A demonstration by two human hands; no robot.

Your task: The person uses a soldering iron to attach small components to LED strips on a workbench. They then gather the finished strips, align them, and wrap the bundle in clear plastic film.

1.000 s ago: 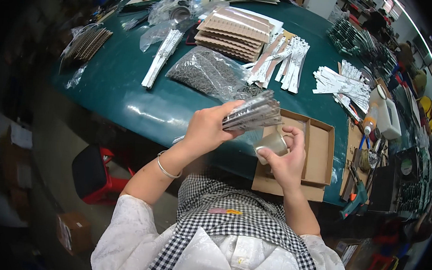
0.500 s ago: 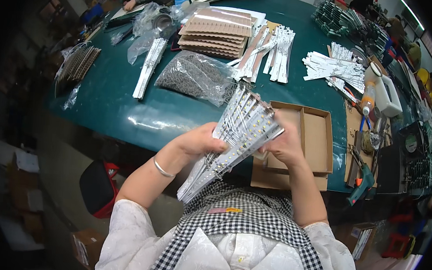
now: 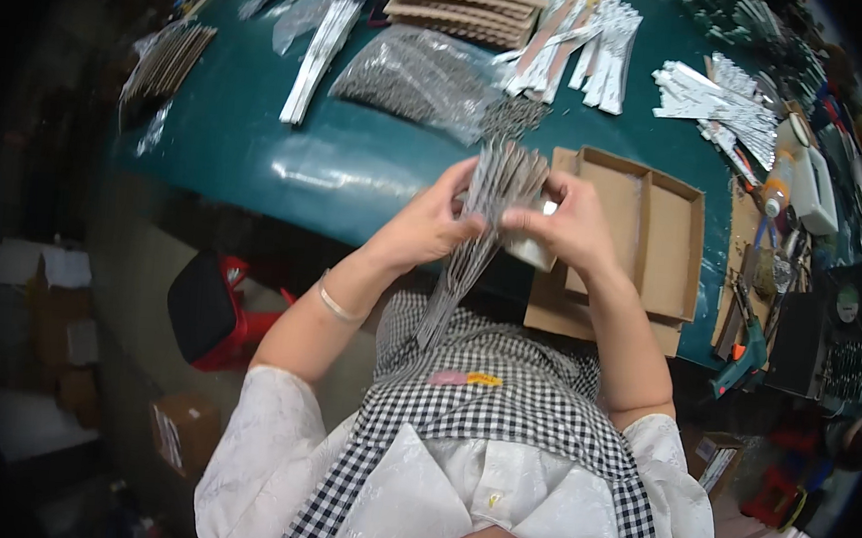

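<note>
A bundle of thin LED strips (image 3: pixel 458 281) stands on edge between my hands above the table's near side, its lower end reaching down to my checked apron. Its upper ends fan out a little. My left hand (image 3: pixel 426 219) is closed round the left side of the bundle, thumb across the front. On the other side my right hand (image 3: pixel 579 229) grips it, thumb laid over the strips. A pale, rounded thing (image 3: pixel 530 250), maybe a tape roll, shows under my right hand; how it is held is hidden.
A divided cardboard tray (image 3: pixel 674 246) stands right of my hands on the green table (image 3: pixel 230 135). Beyond are a clear bag of small metal parts (image 3: pixel 414 78), corrugated card (image 3: pixel 464 6) and strip piles (image 3: pixel 611 57). A glue gun (image 3: pixel 745 356) lies far right, a bottle (image 3: pixel 779 183) behind it.
The bundle has turned from its LED faces showing to its edges showing, and its fan has narrowed. My hands have moved closer together, and the view has tilted down.
</note>
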